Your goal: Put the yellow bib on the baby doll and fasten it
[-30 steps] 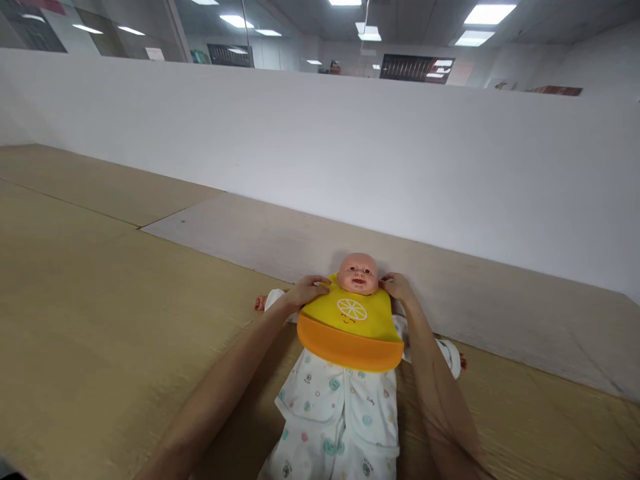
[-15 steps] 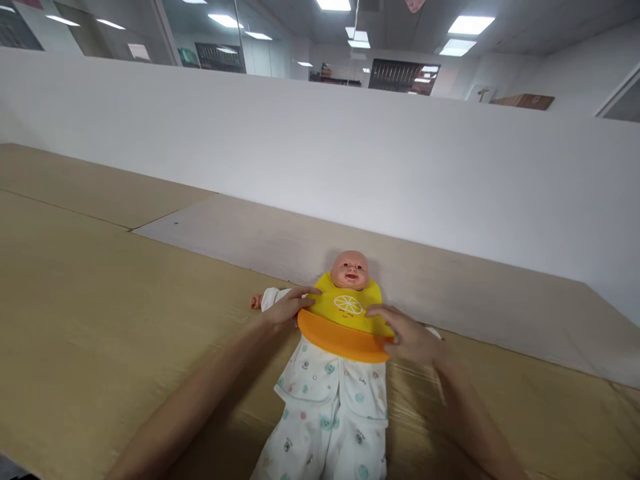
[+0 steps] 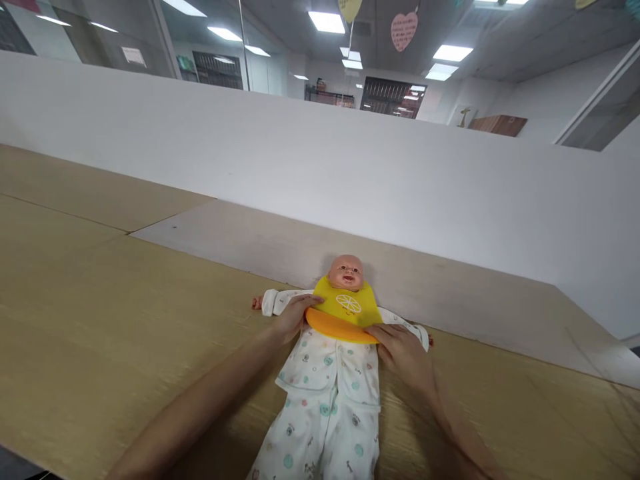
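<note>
A baby doll (image 3: 346, 270) lies on its back, arms spread, in white printed clothes (image 3: 327, 400). Over its chest is a yellow bib (image 3: 345, 300) with a white citrus-slice print and an orange pocket (image 3: 340, 327) along the bottom. My left hand (image 3: 295, 315) grips the bib's left edge just above the pocket, its fingers on top. At the opposite side, my right hand (image 3: 400, 343) is closed on the pocket's right corner. Both thumbs are mostly hidden.
The doll rests on a tan tabletop (image 3: 125, 320) with a pale panel (image 3: 240, 233) behind its head. A white partition wall (image 3: 300, 160) rises at the back, topped by glass. Beyond it, a pink heart-shaped note (image 3: 404, 31) hangs.
My right hand has come down onto the bib's right corner and closed there. The pocket looks flatter and narrower, and the doll's right-side sleeve shows more. My view has tilted up slightly.
</note>
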The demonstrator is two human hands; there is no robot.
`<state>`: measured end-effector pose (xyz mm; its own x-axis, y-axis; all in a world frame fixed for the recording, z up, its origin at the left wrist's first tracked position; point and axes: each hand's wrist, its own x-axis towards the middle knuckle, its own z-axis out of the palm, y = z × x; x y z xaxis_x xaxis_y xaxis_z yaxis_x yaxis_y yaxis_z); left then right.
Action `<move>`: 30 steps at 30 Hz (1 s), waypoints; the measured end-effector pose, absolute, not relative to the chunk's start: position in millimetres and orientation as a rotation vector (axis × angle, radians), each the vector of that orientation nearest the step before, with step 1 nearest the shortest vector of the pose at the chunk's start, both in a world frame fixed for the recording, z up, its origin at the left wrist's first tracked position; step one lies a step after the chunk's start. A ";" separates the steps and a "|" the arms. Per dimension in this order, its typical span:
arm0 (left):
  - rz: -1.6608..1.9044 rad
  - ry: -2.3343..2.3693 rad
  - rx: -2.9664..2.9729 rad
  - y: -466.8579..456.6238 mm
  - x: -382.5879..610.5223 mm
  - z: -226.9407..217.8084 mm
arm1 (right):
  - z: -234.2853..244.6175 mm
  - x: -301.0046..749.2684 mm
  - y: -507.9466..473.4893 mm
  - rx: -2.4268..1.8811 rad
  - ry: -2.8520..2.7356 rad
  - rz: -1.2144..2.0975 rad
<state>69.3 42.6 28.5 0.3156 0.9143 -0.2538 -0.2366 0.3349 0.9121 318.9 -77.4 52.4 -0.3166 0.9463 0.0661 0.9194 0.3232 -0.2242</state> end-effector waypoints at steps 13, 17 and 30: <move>0.753 1.103 1.537 44.5 19.9 8.8 | 33.6 336.9 -99.3 -1.658 -2.302 -0.028; 0.937 1.352 2.116 65.8 -18.4 -6.5 | 16.1 385.0 -87.9 -1.840 -2.116 -0.045; 0.603 1.812 2.478 84.2 -22.5 -28.0 | -36.7 440.0 -71.9 -1.928 -1.855 0.121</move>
